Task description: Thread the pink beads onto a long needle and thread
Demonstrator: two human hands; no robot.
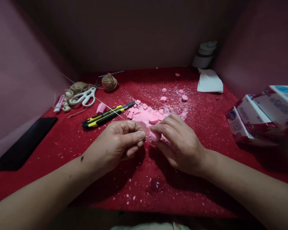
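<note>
My left hand (128, 139) is closed in a pinch on a thin, pale, wire-like strand (112, 110). The strand slants up to the left, and its near end meets a rounded piece of pink soap (155, 136). Between the thumb and fingers of my right hand (179, 140) sits that soap piece; whether the strand enters it I cannot tell. Just beyond both hands lie pink soap chunks (154, 119) and a heap of pink shavings (144, 114). A black and yellow utility knife (105, 117), blade out, rests left of the heap.
White-handled scissors (85, 96), a twine ball (109, 82) and a pink block (101, 108) lie at left. A black flat case (26, 143) is nearer the left edge. Boxes (254, 110) stand right; white paper (210, 81) and a white-lidded container (204, 56) are behind.
</note>
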